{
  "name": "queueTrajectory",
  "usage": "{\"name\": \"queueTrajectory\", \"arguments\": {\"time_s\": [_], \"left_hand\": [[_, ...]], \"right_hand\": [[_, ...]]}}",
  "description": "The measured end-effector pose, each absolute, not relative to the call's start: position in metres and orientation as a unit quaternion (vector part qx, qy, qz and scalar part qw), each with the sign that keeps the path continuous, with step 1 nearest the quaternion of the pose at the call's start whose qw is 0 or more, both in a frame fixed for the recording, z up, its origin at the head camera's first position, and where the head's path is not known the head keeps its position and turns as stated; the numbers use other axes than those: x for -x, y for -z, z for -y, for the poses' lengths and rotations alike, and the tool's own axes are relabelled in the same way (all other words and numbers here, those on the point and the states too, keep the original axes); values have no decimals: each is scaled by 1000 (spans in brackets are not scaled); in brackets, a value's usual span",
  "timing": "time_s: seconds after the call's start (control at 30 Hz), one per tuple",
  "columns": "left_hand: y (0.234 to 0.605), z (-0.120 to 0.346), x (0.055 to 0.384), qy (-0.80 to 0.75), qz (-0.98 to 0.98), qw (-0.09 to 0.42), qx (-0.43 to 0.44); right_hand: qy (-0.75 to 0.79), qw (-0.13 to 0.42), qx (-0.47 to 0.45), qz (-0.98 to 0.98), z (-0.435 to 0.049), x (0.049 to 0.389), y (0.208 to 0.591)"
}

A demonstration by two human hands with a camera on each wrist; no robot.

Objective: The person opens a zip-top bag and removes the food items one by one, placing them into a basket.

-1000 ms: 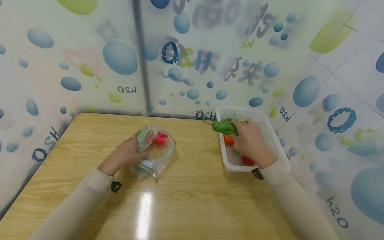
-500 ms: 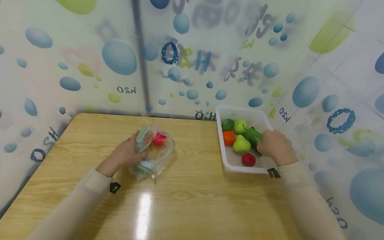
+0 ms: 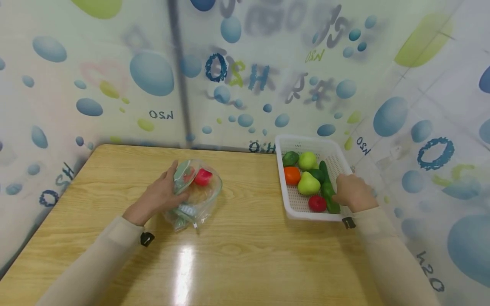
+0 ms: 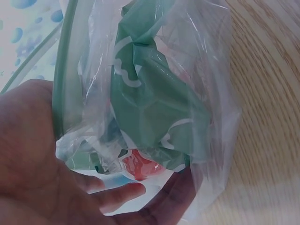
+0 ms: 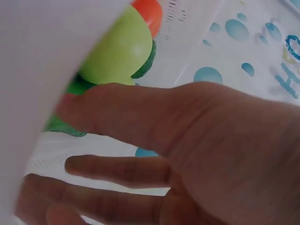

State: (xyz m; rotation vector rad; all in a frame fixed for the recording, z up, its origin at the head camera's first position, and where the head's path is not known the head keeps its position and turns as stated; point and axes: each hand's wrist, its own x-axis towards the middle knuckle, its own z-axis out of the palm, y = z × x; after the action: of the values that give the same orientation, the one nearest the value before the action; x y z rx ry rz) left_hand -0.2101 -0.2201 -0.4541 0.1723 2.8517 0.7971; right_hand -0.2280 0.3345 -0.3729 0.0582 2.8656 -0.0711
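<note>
In the head view, my left hand (image 3: 162, 191) holds a clear zip bag (image 3: 204, 199) at its left side. The bag has a green edge and green printed parts, and a red item (image 3: 203, 177) shows inside it. The left wrist view shows fingers (image 4: 171, 197) around the bag's crumpled green part (image 4: 154, 103). My right hand (image 3: 355, 193) is at the right wall of a white basket (image 3: 289, 210), beside a long green vegetable (image 3: 330, 197). Its fingers (image 5: 117, 171) look fairly straight in the right wrist view, with the thumb near something green.
The basket also holds a green pear (image 3: 308, 183), an orange fruit (image 3: 292, 175), a red fruit (image 3: 317, 203), a green apple-like fruit (image 3: 307, 160) and a dark green vegetable (image 3: 290, 158). Patterned walls enclose the wooden table (image 3: 237, 250) at the back and sides.
My right hand has moved right from above the basket and let go of the green pepper, which now lies among the basket's contents. My left hand has stayed at the bag.
</note>
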Motion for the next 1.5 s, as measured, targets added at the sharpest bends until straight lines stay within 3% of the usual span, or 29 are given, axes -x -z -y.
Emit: {"name": "queueTrajectory", "arguments": {"time_s": [0.4, 0.67, 0.97, 1.5], "left_hand": [[456, 218, 210, -270, -958, 64, -68], [453, 217, 211, -264, -959, 78, -60], [451, 214, 208, -256, -961, 92, -55], [449, 212, 207, -241, -962, 123, -40]], "right_hand": [[35, 119, 7, -992, -327, 224, 371], [50, 55, 39, -996, -296, 222, 366], [70, -29, 117, -990, -230, 212, 368], [159, -51, 369, -914, -87, 198, 392]]}}
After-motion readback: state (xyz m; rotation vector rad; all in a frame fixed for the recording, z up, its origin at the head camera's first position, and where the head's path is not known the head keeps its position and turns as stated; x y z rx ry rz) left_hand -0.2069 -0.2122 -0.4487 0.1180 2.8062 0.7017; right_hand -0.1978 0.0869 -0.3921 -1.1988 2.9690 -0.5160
